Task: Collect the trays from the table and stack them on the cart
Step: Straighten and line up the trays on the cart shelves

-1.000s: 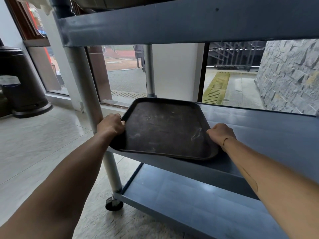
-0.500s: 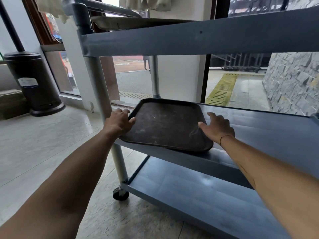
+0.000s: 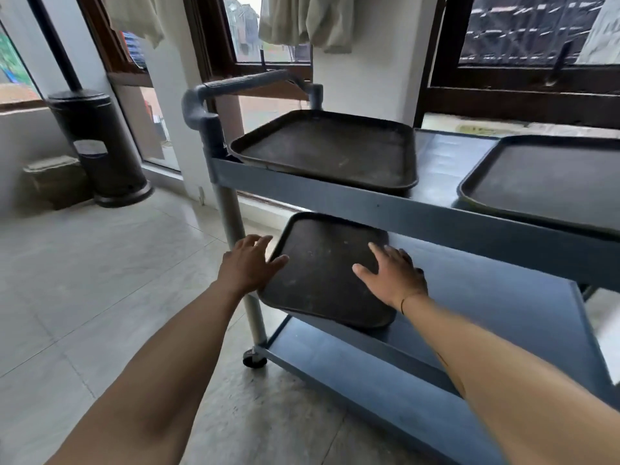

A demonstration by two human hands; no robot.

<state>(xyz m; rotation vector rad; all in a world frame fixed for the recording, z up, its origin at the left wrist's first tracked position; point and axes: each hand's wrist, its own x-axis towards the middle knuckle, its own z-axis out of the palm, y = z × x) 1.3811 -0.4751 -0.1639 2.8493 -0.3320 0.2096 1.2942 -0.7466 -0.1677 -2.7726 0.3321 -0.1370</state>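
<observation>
Both hands, left [image 3: 250,265] and right [image 3: 391,275], now lie spread and flat, having released the middle-shelf tray [image 3: 323,273]; two top-shelf trays [image 3: 330,147] [image 3: 550,177] of the cart [image 3: 436,214] newly show.

Two trays sit on the cart's top shelf [image 3: 436,162], one at left [image 3: 328,152], one at right [image 3: 550,182]. A third tray [image 3: 322,273] lies on the middle shelf [image 3: 496,297] below, at its left end. A bin [image 3: 97,146] stands far left of the cart.

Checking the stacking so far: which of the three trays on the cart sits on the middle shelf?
The tray between the left hand and right hand. The other two trays lie on the top shelf.
</observation>
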